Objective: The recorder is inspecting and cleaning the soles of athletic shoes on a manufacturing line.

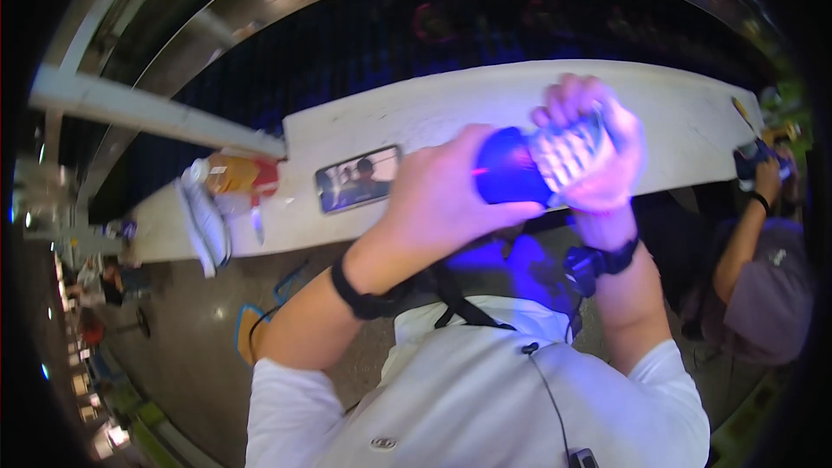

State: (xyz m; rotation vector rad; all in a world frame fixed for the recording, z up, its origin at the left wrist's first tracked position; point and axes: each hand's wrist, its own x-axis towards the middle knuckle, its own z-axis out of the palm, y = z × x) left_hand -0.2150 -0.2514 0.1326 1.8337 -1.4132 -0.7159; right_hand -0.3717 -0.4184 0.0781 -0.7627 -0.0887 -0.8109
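My left hand (442, 182) is closed round a dark blue, rounded thing (511, 166) with a blue glow and a small red light on it. Just to its right, my right hand (615, 143) grips a pale, ridged thing (568, 158), washed out by blue light. Its kind I cannot make out. The two things meet or overlap; whether they are joined is hidden. Both hands are over the long white table (451, 104). A phone (359, 178) lies on the table left of my left hand, its screen lit.
On the table's left end stand a bottle of amber liquid (230, 173) and a long white-and-grey shoe-like thing (204, 225). A pale beam (156, 108) crosses there. At far right, another person's hand (767, 175) holds a dark thing near the table's end.
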